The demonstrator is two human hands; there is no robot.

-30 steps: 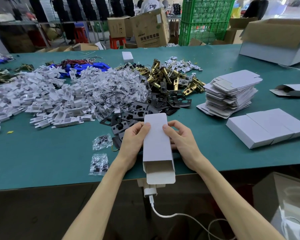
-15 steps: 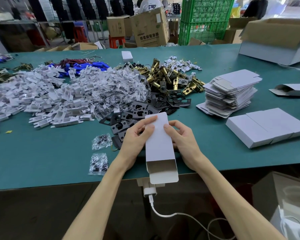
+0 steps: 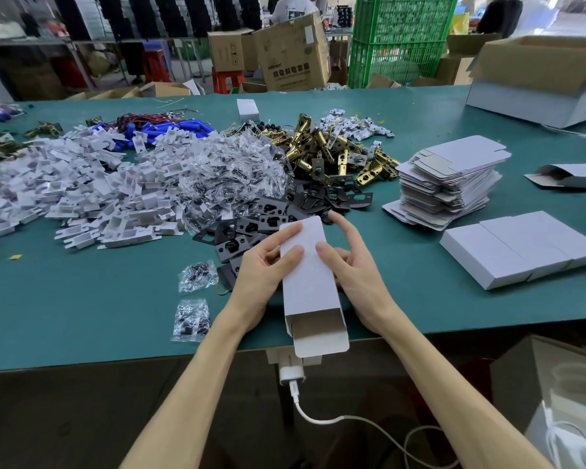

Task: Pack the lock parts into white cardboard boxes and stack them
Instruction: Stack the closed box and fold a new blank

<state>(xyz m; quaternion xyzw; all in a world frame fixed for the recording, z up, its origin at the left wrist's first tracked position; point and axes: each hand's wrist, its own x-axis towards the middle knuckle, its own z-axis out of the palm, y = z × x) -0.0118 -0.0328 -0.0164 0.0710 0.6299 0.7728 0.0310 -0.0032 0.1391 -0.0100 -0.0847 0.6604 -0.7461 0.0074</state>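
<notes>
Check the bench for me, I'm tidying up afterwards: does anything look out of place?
Mildly. Two small parts bags lie apart from the clear bag pile, near the front edge. One half-formed box lies alone at the far right, away from the flat carton stack.

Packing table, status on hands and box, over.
Left hand and right hand both hold the white box at table edge. Near flap open, nothing visible inside. Black plates crowd its far end.
</notes>
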